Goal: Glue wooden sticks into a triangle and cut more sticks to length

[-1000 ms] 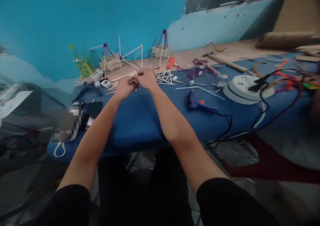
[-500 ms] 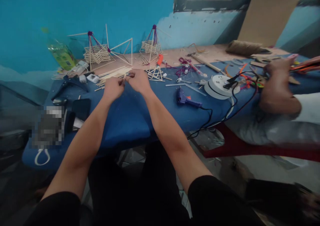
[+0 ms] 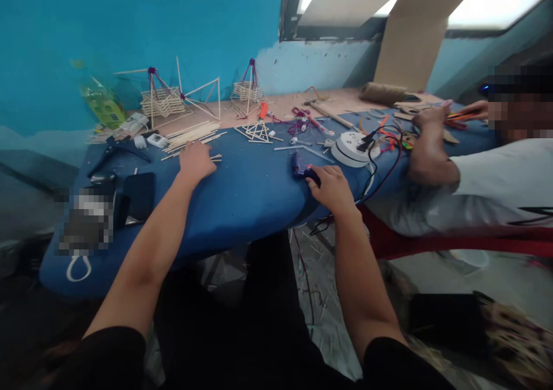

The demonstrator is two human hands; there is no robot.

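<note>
My right hand (image 3: 332, 188) is closed around the handle of a blue glue gun (image 3: 297, 164) lying near the table's front edge. The gun's nozzle end points away from me, and its grip is partly hidden by my fingers. On the left, my left hand (image 3: 195, 164) is closed on thin wooden sticks (image 3: 216, 158), whose ends poke out to the right of the fingers. Just behind that hand lies a loose pile of wooden sticks (image 3: 194, 133). A flat triangular stick frame (image 3: 258, 131) rests to its right.
Stick structures with purple tops (image 3: 162, 102) stand along the wall. A white round power strip (image 3: 352, 149) with black cables sits right of the glue gun. A phone (image 3: 140, 188) lies at left. Another person's arm (image 3: 432, 148) is at work on the right.
My right hand has left the sticks and moved right onto the glue gun's handle. My left hand stays by the sticks, slightly lower. The view has turned a little to the right.
</note>
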